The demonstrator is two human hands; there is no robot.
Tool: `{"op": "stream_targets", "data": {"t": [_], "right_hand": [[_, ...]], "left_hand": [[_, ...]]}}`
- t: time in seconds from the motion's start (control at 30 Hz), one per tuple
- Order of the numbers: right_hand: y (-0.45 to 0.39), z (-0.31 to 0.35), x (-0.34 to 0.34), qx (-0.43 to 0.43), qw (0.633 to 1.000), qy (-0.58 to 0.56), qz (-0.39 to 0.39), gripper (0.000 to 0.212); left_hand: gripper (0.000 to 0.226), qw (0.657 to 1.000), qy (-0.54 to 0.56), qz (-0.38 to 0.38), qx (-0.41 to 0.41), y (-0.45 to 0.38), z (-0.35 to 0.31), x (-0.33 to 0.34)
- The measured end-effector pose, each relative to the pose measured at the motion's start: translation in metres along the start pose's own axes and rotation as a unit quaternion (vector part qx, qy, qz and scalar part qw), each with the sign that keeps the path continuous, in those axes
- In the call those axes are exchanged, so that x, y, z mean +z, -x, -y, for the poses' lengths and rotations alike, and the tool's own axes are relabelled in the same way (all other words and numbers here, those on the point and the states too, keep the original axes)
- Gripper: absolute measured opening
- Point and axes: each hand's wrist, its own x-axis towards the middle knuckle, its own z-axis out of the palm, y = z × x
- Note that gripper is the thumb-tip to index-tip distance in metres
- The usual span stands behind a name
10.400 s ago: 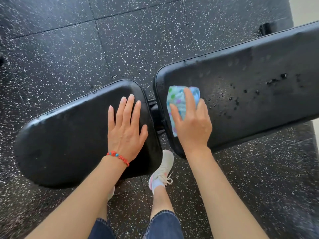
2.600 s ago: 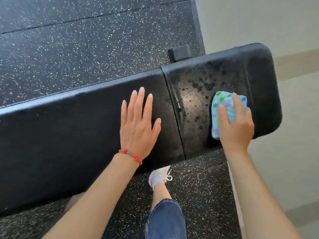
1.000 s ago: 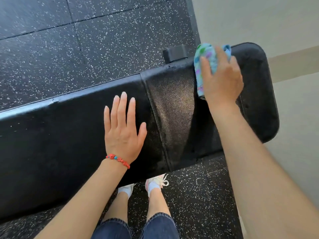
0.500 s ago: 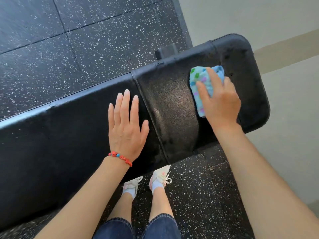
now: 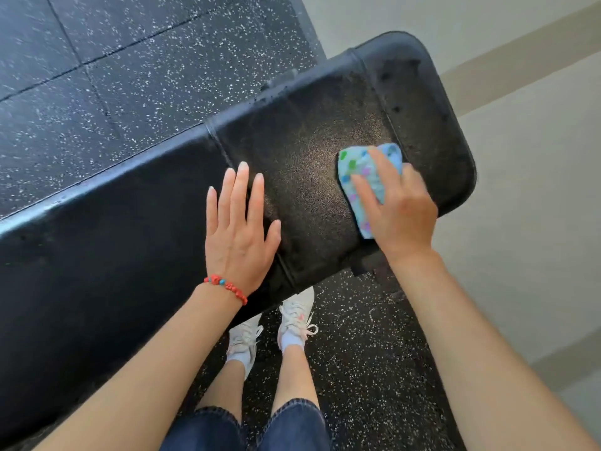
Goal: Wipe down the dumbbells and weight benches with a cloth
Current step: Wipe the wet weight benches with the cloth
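A long black padded weight bench (image 5: pixel 107 242) runs from the lower left to the upper right, with a seam across it and a rounded end at the right. My right hand (image 5: pixel 398 209) presses a light blue cloth with coloured dots (image 5: pixel 359 172) flat on the pad near that end, close to the near edge. My left hand (image 5: pixel 239 232), with a red bead bracelet at the wrist, lies flat and spread on the pad just left of the seam. Dark wet spots show on the far right part of the pad.
Black speckled rubber floor tiles (image 5: pixel 130 70) lie beyond and under the bench. A beige wall and pale floor (image 5: pixel 536 157) border the right side. My two white sneakers (image 5: pixel 273 327) stand on the floor just under the near edge of the bench.
My right hand has slid the cloth from the far edge of the pad toward the near edge over the last second. My left hand has stayed flat near the seam.
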Motion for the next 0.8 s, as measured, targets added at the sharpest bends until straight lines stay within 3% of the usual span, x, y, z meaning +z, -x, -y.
{"op": "stream_targets", "data": {"t": [0.07, 0.13, 0.4, 0.6, 0.7, 0.8], "right_hand": [[-0.01, -0.017, -0.007, 0.105, 0.994, -0.015, -0.002, 0.041], [-0.005, -0.012, -0.008, 0.133, 0.991, -0.013, -0.005, 0.042], [0.027, -0.013, -0.014, 0.007, 1.0, 0.002, 0.015, 0.039], [-0.046, -0.025, -0.003, 0.137, 0.989, -0.043, 0.022, 0.041], [-0.07, -0.028, 0.003, 0.154, 0.985, -0.045, 0.056, 0.043], [-0.064, -0.027, 0.003, 0.129, 0.99, -0.047, 0.012, 0.039]], "left_hand": [[0.056, 1.0, -0.004, 0.001, -0.002, 0.0, -0.002, 0.0], [0.056, 1.0, -0.004, 0.002, -0.007, -0.001, -0.003, -0.001], [0.056, 0.999, 0.017, -0.01, 0.026, -0.023, -0.022, -0.005], [0.057, 1.0, 0.012, -0.007, 0.017, -0.064, -0.043, 0.007], [0.058, 1.0, 0.001, -0.004, 0.009, -0.074, -0.047, 0.012], [0.059, 1.0, -0.009, 0.001, 0.005, -0.074, -0.047, 0.014]]}}
